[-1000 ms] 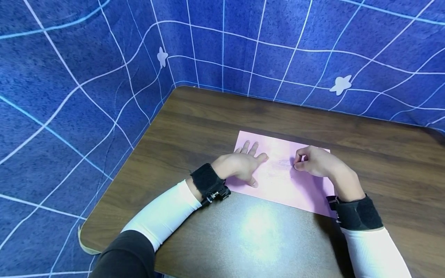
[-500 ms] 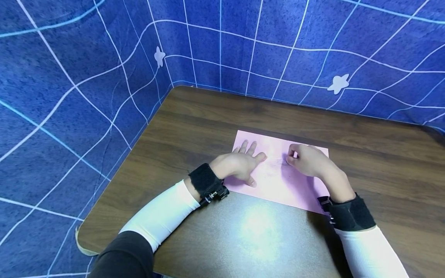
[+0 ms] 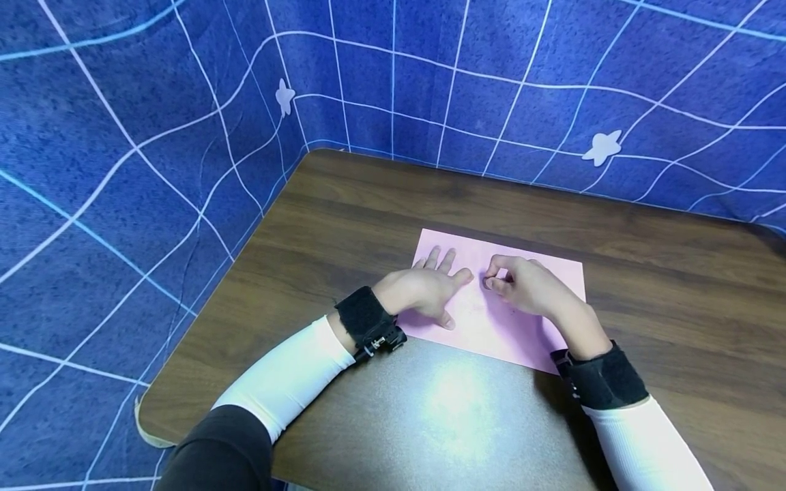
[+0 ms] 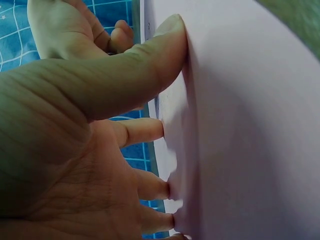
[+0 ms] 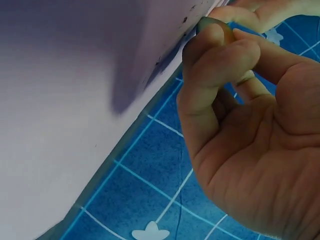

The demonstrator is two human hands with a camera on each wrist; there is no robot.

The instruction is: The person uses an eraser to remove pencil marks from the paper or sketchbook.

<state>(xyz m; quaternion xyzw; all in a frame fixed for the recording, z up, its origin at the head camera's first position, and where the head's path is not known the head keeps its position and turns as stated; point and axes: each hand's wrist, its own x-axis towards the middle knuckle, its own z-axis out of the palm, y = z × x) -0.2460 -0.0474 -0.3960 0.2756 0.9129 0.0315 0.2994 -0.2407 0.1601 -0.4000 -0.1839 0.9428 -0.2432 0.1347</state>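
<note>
A sheet of pink paper (image 3: 528,337) lies on the wooden table. My left hand (image 3: 426,290) rests on its left part, fingers spread and fingertips pressing on the sheet. In the left wrist view the thumb (image 4: 150,62) and fingers are seen touching the paper's surface. Over the middle of the sheet, my right hand (image 3: 531,286) pinches a small greenish eraser (image 5: 205,23) between thumb and curled fingertips, mostly hidden by them. The right fingertips are close beside the left thumb. Dark crumbs (image 5: 185,20) show on the paper near the pinching fingers.
The wooden table (image 3: 368,198) extends around the sheet on all sides. A blue curtain (image 3: 430,75) with white lines and star shapes (image 3: 602,148) hangs along the back and left edges. Black straps (image 3: 604,375) with small cameras circle both wrists.
My right hand has slid left across the paper toward the left thumb, still pinching the eraser. The faint scribble seen earlier at the middle no longer shows clearly. My left hand stays put.
</note>
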